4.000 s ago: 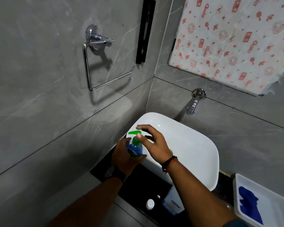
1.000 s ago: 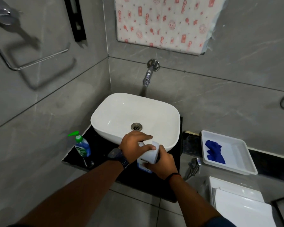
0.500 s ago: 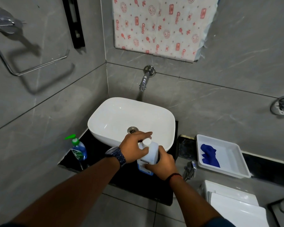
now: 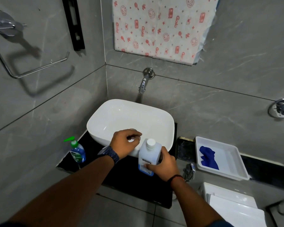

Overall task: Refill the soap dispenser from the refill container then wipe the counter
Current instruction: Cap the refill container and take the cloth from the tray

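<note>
The blue soap dispenser (image 4: 77, 153) with a green pump stands on the black counter (image 4: 129, 179), left of the white sink (image 4: 121, 115). The white refill container (image 4: 148, 157), with its white cap on, stands at the sink's front edge. My right hand (image 4: 164, 166) grips its body from the right. My left hand (image 4: 125, 142) hovers just left of the cap with loosely curled fingers and nothing in it. A blue cloth (image 4: 207, 158) lies in a white tray (image 4: 231, 164) at the right.
A chrome tap (image 4: 143, 84) sticks out of the wall above the sink. A towel ring (image 4: 28, 63) hangs on the left wall. A small chrome valve (image 4: 188, 172) sits below the counter's right end, beside a white toilet tank lid (image 4: 233, 208).
My left hand has come off the container's cap and moved a little to the left. Earlier both hands left the dispenser on the counter and took up the refill container.
</note>
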{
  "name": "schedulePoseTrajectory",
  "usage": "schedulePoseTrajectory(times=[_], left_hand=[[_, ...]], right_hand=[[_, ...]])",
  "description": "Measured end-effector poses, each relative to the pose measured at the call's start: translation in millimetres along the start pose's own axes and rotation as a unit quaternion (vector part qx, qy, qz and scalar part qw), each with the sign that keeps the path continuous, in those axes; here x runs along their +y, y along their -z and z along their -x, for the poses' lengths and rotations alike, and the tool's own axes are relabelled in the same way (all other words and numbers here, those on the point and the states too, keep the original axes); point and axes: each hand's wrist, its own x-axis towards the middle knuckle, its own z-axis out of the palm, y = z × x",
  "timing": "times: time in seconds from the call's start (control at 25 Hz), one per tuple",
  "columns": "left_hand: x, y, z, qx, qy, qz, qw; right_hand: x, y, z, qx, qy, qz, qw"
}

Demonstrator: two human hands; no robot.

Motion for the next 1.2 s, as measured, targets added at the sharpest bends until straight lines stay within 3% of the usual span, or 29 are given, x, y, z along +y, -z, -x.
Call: schedulePoseTrajectory(times=[0.24, 0.52, 0.72, 0.96, 1.2], left_hand=[[6.7, -15.8, 0.2, -0.083, -0.018, -0.06, 0.995], [-3.4, -12.0, -5.2, -0.065, -0.027, -0.117, 0.991], [-5.5, -9.1, -8.8, -0.168, -0.1, -0.142, 0.97], [-3.5, -7.1, -12.5, -0.118, -0.088, -0.188, 0.971], [-6.3, -6.0, -17.4, -0.196, -0.136, -0.17, 0.956]], right_hand=[[-5.8, -8.3, -2.1, -0.013, 0.003, -0.001, 1.0], [-6.1, -6.0, -4.9, -0.027, 0.007, 0.002, 1.0], [-3.8, -2.8, -6.4, -0.052, 0.018, 0.004, 0.999], [-6.1, -4.1, -10.8, -0.065, 0.019, 0.0, 0.998], [-4.4, -3.0, -12.7, -0.099, 0.014, -0.02, 0.995]])
